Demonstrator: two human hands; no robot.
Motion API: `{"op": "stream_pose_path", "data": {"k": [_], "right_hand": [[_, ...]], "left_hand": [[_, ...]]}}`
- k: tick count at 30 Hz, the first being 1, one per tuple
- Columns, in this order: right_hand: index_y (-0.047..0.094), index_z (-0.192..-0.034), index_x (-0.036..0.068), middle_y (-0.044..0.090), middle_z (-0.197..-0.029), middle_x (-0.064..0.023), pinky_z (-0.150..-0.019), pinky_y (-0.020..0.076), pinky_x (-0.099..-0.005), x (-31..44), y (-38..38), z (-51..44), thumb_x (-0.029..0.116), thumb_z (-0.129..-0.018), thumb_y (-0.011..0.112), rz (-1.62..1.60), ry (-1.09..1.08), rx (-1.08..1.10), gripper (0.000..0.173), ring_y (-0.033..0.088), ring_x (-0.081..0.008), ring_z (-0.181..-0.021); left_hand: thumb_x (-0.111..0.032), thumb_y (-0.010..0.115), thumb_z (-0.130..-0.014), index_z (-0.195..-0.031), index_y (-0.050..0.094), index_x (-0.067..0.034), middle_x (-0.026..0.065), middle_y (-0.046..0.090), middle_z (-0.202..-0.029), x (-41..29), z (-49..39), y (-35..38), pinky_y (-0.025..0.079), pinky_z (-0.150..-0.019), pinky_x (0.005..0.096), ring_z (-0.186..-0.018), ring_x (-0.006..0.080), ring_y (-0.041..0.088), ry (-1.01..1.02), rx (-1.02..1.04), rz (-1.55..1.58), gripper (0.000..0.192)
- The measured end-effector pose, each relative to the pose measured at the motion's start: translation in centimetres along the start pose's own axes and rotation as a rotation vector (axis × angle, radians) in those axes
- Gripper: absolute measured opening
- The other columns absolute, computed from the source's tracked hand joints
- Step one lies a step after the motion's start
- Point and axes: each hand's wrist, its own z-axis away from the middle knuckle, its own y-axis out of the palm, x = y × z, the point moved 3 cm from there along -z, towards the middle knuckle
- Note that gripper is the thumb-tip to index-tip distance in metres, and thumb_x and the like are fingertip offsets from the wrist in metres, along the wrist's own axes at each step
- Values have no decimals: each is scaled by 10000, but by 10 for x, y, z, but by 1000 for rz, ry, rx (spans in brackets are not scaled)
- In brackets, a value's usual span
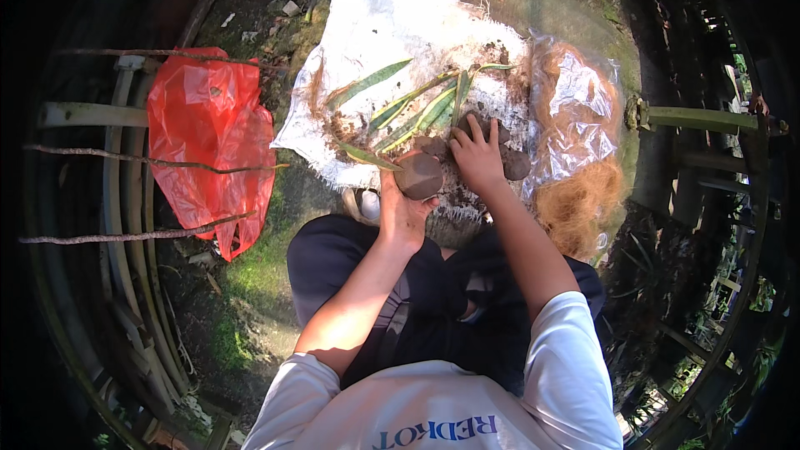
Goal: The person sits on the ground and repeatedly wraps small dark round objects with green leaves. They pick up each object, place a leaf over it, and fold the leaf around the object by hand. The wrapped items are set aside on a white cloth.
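My left hand (405, 215) holds a rounded lump of brown soil or clay (419, 176), with a yellow-edged leaf reaching to its left side. To the right, my right hand (479, 155) rests with spread fingers on dark clumps of the same material; whether it grips any cannot be told. Another dark clump (515, 164) lies right beside it. Several long green leaves with yellow edges (431, 109), like snake plant leaves, lie just beyond my hands on a white woven sack (400, 19) strewn with soil crumbs.
A clear plastic bag (578, 94) of brown fibre lies to the right, with loose fibre (581, 209) at its near end. On the left, a red plastic bag (209, 137) hangs by wooden slats (119, 169), with thin sticks (144, 234) across it. Mossy ground (240, 287) surrounds the sack.
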Motion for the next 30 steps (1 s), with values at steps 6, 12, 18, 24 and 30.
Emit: {"op": "stream_pose_path", "data": {"k": [6, 12, 18, 24, 30], "right_hand": [[670, -1076, 114, 581, -1284, -27, -1139, 225, -568, -27, -21, 23, 194, -887, 626, -277, -72, -124, 210, 414, -274, -1345], [644, -1064, 73, 684, -1027, -71, -892, 482, -392, -46, -34, 69, 156, -939, 585, -968, 230, -225, 161, 654, -228, -1001], [529, -1218, 51, 681, -980, -111, -816, 480, -288, -33, -59, 131, 212, -1012, 484, -1855, 600, -311, 265, 658, -174, -886], [528, -1204, 58, 654, -911, -92, -787, 491, -295, -16, -39, 150, 266, -1034, 451, -2066, 674, -358, 280, 640, -171, -810], [550, -1183, 26, 642, -1024, -71, -831, 468, -274, -32, -90, 144, 167, -977, 597, -1713, 424, -523, 253, 623, -148, -913]], "left_hand": [[-509, 346, -1030, -1299, 508, -222, 1, 595, -1204, 5, 0, 3, 461, -718, 323, -1021, 152, 579, 19, 12, -139, 425], [-519, 363, -1015, -1357, 455, -231, -14, 557, -1266, 11, 2, 12, 473, -781, 333, -1084, 132, 553, -25, 73, -139, 456], [-497, 375, -1007, -1411, 398, -181, 10, 543, -1311, 25, -6, 7, 484, -795, 341, -1100, 157, 564, 5, 108, -318, 514], [-491, 378, -1002, -1407, 390, -164, 22, 538, -1309, 42, -11, 7, 479, -773, 322, -1090, 153, 566, 22, 113, -445, 521], [-513, 324, -992, -1314, 472, -164, 4, 576, -1220, 44, -17, 1, 454, -731, 304, -1057, 138, 562, -23, 46, -481, 498]]}}
